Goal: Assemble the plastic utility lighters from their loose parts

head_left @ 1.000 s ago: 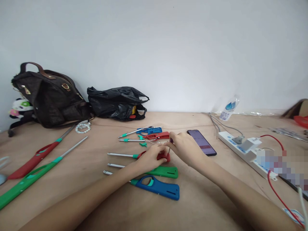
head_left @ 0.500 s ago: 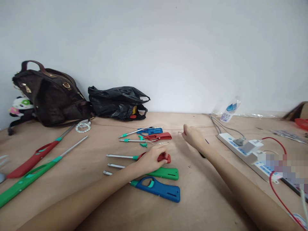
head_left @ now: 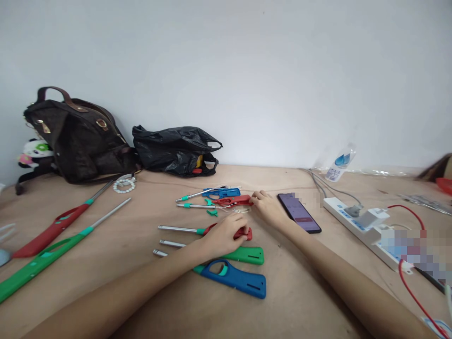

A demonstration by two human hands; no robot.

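My right hand (head_left: 268,208) has its fingertips closed on the handle end of an opened red lighter casing (head_left: 235,201), a thin wire beside it. Bent fingers of my left hand (head_left: 222,235) sit over the handle of a long-nosed red lighter (head_left: 244,234); whatever lies between them is hidden. Nearer me are a green lighter (head_left: 249,255) and a blue lighter (head_left: 238,278), both partly under my left forearm. Beyond the red casing lie an opened blue casing (head_left: 226,192), a loose metal tube (head_left: 198,206) and a small green trigger (head_left: 212,213).
On the left lie a bigger red lighter (head_left: 51,230) and green lighter (head_left: 47,260), with a bead bracelet (head_left: 123,186). A dark bag (head_left: 84,141) and black plastic bag (head_left: 173,148) stand behind. Rightward are a phone (head_left: 300,214), power strip (head_left: 363,233) and bottle (head_left: 341,164).
My right hand has moved left, from above the phone's spot to the end of the red casing, uncovering the phone. My left hand has stayed over the red lighter.
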